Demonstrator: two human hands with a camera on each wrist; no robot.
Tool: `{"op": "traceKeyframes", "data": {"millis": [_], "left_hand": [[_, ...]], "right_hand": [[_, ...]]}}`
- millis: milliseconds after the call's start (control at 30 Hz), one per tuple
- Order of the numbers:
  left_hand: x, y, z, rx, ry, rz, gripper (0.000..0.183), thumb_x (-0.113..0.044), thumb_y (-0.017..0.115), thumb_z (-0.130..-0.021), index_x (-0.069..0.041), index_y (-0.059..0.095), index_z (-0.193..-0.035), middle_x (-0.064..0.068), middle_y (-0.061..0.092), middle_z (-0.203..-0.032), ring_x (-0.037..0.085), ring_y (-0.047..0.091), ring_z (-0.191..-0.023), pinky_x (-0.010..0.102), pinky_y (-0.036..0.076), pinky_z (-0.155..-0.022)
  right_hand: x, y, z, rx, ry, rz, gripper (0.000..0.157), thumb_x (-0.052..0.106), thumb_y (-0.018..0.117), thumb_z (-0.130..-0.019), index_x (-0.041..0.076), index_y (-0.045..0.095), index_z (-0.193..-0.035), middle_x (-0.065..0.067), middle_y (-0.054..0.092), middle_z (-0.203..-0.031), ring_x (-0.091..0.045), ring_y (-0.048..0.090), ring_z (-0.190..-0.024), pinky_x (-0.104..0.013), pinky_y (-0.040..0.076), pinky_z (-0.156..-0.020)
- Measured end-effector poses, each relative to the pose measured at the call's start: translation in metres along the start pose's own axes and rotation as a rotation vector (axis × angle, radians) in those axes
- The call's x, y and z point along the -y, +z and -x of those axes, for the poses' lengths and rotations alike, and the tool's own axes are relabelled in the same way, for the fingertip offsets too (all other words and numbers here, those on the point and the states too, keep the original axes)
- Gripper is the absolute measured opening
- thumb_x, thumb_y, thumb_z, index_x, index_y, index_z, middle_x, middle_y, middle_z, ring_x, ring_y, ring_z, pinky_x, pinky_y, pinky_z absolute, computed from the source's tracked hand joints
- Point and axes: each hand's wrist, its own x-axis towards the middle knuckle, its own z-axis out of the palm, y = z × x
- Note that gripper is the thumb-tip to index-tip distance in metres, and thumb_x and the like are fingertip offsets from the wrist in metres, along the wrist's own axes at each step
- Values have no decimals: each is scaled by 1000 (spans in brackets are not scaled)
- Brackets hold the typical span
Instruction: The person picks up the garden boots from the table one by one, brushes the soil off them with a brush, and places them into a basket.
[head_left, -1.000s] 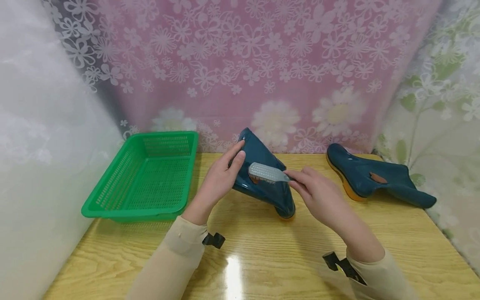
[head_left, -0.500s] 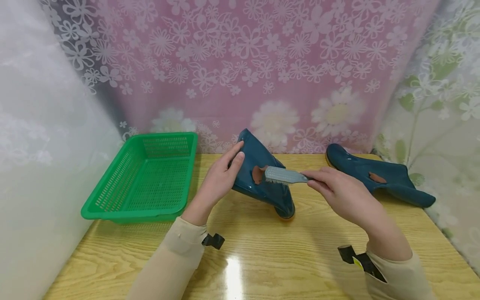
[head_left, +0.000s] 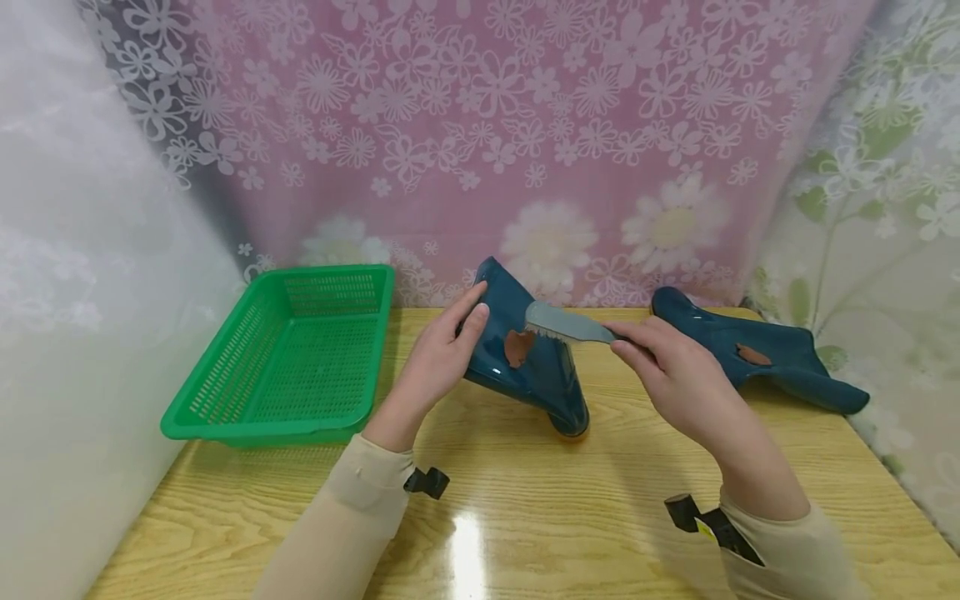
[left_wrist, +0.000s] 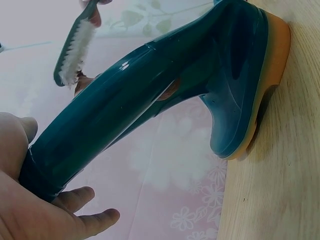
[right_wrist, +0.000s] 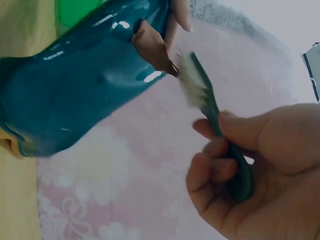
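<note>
A dark teal rubber boot point(head_left: 551, 379) with an orange sole leans on the table, its sole end resting on the wood. My left hand point(head_left: 435, 354) grips the raised top of the shaft, thumb on one side and fingers on the other. On the shaft is a brown patch point(head_left: 517, 348) with ragged edges. My right hand point(head_left: 682, 379) holds a scrubbing brush point(head_left: 566, 322) by its handle. In the right wrist view, the white bristles point(right_wrist: 191, 82) sit right beside the patch's edge; contact is hard to tell.
At the left stands a green plastic basket point(head_left: 277, 433). A second boot point(head_left: 720, 333) lies on its side at the right, with a brown patch point(head_left: 752, 355) too. Behind the wooden table point(head_left: 525, 517) hangs a pink floral curtain point(head_left: 480, 167).
The brush in my right hand has moved right off the brown patch, then slightly up, uncovering the patch. My left hand and the boot have stayed in place.
</note>
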Motion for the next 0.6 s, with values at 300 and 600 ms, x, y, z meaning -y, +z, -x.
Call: {"op": "traceKeyframes", "data": {"millis": [300,600], "left_hand": [[-1,-1,0,-3,-20,-8,61,-60,42,-117,-38,36,-174,-9,31,-179,26,33,-164,59,35,-128],[-2,-2,0,4,-18,-13,61,-57,42,-119,-35,36,-175,-7,31,-179,26,32,-164,58,35,-128]], "right_hand": [[16,32,-8,-69,-70,66,38,18,63,-115,6,69,-151,-5,61,-97,-19,47,-73,-39,39,-64],[11,28,-5,21,-85,171,37,18,69,-112,12,73,-148,0,57,-92,-16,42,-65,-35,35,-57]]}}
